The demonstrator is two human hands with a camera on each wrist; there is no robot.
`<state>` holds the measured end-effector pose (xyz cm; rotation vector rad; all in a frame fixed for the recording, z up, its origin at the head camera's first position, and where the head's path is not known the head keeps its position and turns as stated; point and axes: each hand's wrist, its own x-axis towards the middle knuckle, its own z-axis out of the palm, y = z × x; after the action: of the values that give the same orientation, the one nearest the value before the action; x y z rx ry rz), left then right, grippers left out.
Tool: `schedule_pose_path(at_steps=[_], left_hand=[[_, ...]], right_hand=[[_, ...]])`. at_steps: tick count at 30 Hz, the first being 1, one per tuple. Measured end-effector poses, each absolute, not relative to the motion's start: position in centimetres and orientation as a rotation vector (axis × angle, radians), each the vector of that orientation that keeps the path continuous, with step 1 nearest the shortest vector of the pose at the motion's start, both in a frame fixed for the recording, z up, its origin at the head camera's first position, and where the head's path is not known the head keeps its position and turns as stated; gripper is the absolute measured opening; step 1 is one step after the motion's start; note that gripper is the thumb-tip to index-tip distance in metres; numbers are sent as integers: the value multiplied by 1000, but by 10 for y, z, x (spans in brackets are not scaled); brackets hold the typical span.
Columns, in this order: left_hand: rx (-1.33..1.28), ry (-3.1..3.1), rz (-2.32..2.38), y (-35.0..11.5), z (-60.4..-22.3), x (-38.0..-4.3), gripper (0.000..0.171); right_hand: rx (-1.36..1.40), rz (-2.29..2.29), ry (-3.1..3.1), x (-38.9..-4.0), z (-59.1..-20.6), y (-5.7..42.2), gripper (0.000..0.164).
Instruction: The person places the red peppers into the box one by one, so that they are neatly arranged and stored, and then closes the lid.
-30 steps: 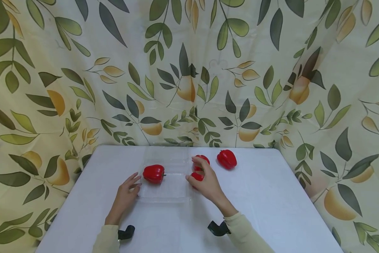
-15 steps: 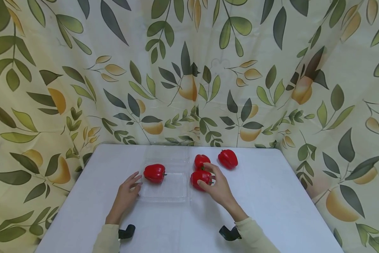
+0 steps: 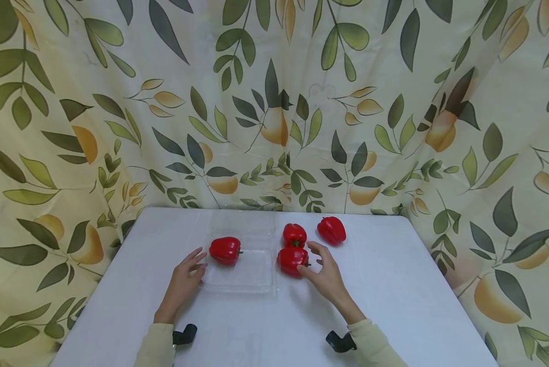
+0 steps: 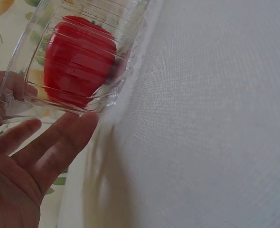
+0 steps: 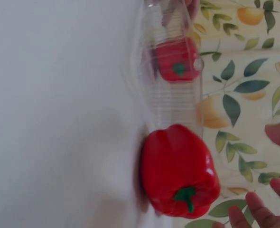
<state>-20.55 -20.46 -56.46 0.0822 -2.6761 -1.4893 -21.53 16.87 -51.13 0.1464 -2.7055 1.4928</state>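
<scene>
A red bell pepper [image 3: 225, 251] lies in a clear plastic container [image 3: 239, 290], its green stem facing right. My left hand [image 3: 185, 283] is at the container's left side, fingers fairly straight and touching the plastic; in the left wrist view, part of the hand [image 4: 45, 147] shows through the clear wall. Just right of the container sits a second red bell pepper [image 3: 291, 261]. Beside it my right hand [image 3: 324, 275] is spread with nothing held, and the right wrist view shows its fingertips [image 5: 256, 204] apart from the pepper [image 5: 178, 171].
Behind the second pepper, another red bell pepper [image 3: 295, 235] sits close against it. One more red pepper [image 3: 331, 231] lies farther right near the back edge of the white table [image 3: 384, 275]. The container's clear lid [image 3: 242, 222] stands at the back. A leaf-patterned curtain [image 3: 256, 168] hangs behind.
My right hand has drawn back to the right from the container's right side, letting go of the second pepper, which now rests on the table. The left hand stays at the container.
</scene>
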Motion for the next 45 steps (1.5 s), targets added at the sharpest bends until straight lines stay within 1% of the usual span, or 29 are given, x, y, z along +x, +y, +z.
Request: schedule_pose_path(at_steps=[9, 19, 25, 34, 45], left_hand=[[93, -2677, -1508, -205, -567, -207, 42], [86, -2664, -1500, -205, -567, -206, 42], [94, -2666, -1499, -204, -566, -206, 41], [91, -2673, -1504, -204, -565, -207, 42], [95, -2674, -1517, -205, -564, -206, 42]], right_hand=[[154, 1499, -2735, -223, -529, 175, 81], [83, 1647, -2738, -229, -545, 179, 86], [29, 1652, -2770, -235, -555, 180, 89], [53, 1693, -2806, -243, -565, 179, 93], [33, 1652, -2815, -244, -570, 174, 87]])
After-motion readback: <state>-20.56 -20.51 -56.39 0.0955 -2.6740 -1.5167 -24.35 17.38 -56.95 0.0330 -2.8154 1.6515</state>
